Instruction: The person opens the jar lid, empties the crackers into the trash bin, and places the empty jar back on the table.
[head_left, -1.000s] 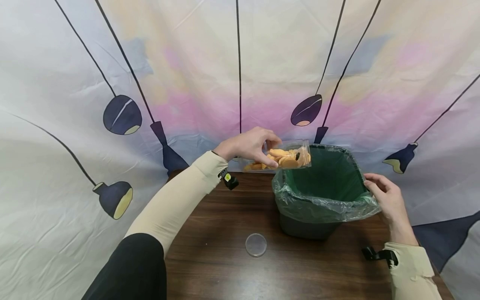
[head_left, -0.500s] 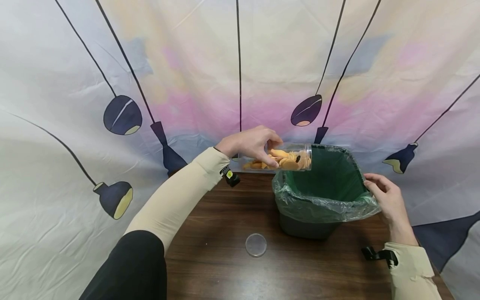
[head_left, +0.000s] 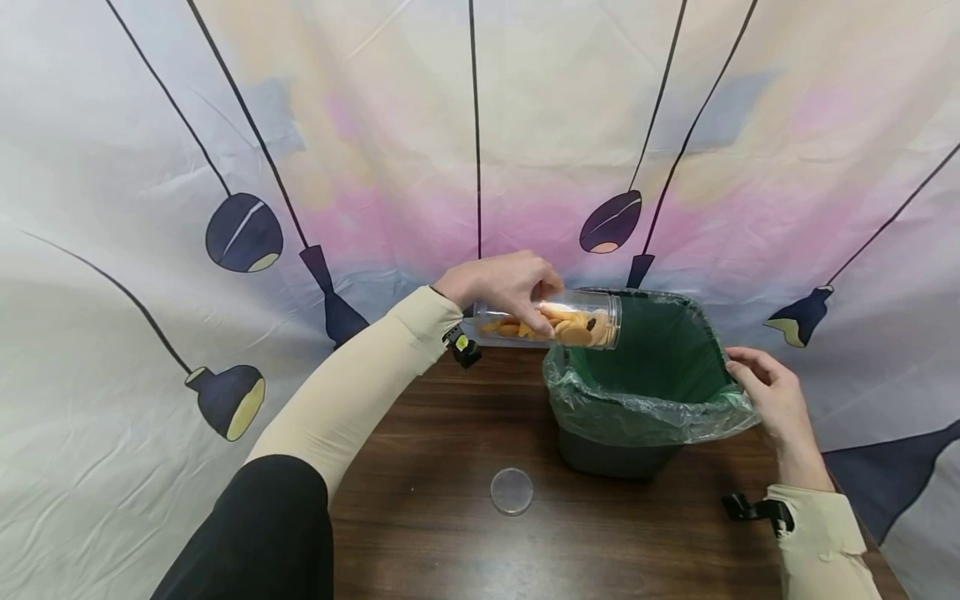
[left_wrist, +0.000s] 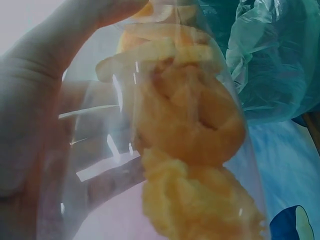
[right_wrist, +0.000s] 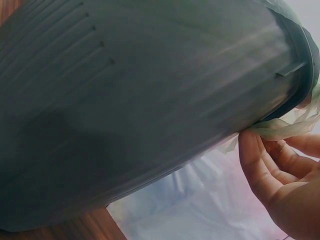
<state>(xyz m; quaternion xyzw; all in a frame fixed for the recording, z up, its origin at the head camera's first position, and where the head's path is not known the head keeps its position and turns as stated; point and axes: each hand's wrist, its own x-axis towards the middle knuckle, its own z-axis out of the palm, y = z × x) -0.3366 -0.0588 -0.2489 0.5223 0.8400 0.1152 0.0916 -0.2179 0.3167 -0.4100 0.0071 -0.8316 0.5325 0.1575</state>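
A dark brown bench (head_left: 450, 517) with a fine wood grain and a dull sheen is seen from above, backed closely by a draped cloth backdrop (head_left: 375, 150), creased and washed in pale pink, cream and blue, printed with thin black cords ending in dark navy lamp shapes. On the bench a small round clear lid (head_left: 512, 490) lies flat, well apart from both hands. Toward the far right of the bench stands a dark grey bin (head_left: 615, 454), squarish with rounded corners and faint ribs down its smooth plastic wall, as shown in the right wrist view. It is lined with a thin, crinkled green liner (head_left: 645, 412) folded out over the rim.

A clear plastic jar (head_left: 558, 318), cylindrical and glossy, is held on its side above the bin's near-left rim, its open mouth tipped slightly down over the opening. It is filled with orange snack pieces (head_left: 573, 325), rounded and rough-surfaced in the left wrist view; what they are exactly cannot be told through the blurred wall. The left hand (head_left: 501, 287) is wrapped over the jar, fingers (head_left: 536, 321) curled round its body and thumb on the other side. The right hand (head_left: 772, 400) is set at the bin's right rim, its fingers (right_wrist: 260, 155) loosely bent and touching the bunched edge of the liner. Both forearms are covered by cream sleeves.
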